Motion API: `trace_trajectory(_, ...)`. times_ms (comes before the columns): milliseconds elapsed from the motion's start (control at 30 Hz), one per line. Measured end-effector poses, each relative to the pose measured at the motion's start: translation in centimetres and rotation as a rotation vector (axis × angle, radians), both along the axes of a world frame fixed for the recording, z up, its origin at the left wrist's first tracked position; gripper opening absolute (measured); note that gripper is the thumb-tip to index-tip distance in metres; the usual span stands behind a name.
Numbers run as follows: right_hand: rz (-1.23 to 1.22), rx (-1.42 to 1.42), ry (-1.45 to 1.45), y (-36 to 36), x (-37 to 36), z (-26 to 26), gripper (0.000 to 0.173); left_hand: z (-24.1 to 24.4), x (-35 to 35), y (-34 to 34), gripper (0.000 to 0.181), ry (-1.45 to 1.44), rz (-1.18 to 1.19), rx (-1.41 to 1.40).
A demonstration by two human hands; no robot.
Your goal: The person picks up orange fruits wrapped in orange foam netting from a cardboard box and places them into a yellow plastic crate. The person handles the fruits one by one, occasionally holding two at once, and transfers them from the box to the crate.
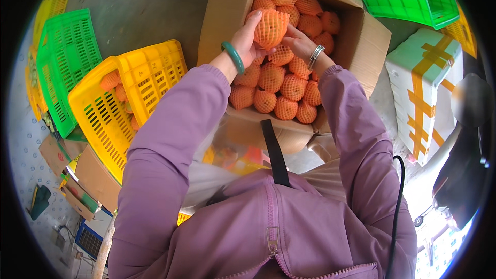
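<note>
My left hand [248, 38], with a green bangle at its wrist, holds a round fruit in an orange foam net [270, 29] above an open cardboard box [228, 11]. At the right side of that fruit is my right hand [298, 44], wearing metal bracelets; its fingers are bent near the net, and whether they grip it is unclear. Below both hands, the box holds many more netted fruits [271, 77], packed side by side. Its flaps are folded outward.
A yellow plastic crate [149, 79] with several netted fruits stands left of the box, with a green crate [68, 62] beyond. A green crate [403, 0] is at the upper right, above a taped white foam box [414, 93]. A black strap [274, 151] hangs in front of me.
</note>
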State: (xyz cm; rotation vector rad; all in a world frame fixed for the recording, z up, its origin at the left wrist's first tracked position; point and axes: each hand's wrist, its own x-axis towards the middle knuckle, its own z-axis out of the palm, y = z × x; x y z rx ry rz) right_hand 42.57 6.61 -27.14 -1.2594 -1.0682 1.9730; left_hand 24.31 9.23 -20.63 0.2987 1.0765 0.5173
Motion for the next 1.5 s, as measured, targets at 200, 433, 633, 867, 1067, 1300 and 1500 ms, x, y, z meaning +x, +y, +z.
trace_trajectory(200,-0.017,-0.077,0.027,0.0,0.9,0.5,0.061,-2.2,-0.1,0.5,0.047,0.063,-0.002,-0.001)
trace_trajectory(433,-0.055,-0.162,0.048,1.1,-0.3,2.2,0.063,-3.2,-0.1,-0.3,0.050,-0.008,0.023,0.030)
trace_trajectory(633,-0.146,-0.169,-0.020,0.7,0.9,1.1,0.072,-3.9,0.0,-0.4,0.065,0.074,0.062,-0.010)
trace_trajectory(867,-0.188,0.643,-0.949,2.0,2.9,2.6,0.062,-4.6,-0.5,-0.7,0.083,0.079,0.121,-0.029)
trace_trajectory(1067,0.254,0.935,-0.827,-0.1,3.4,-1.8,0.030,-4.9,-0.3,-0.6,0.079,0.085,0.124,-0.022)
trace_trajectory(1300,-0.279,0.209,-0.862,-0.3,4.1,-6.2,0.056,-5.2,-0.4,-0.8,0.075,0.072,0.102,0.003)
trace_trajectory(1500,-0.210,0.077,-0.782,0.0,2.1,-5.8,0.081,-5.4,-0.7,-0.8,0.074,0.066,0.113,0.000)
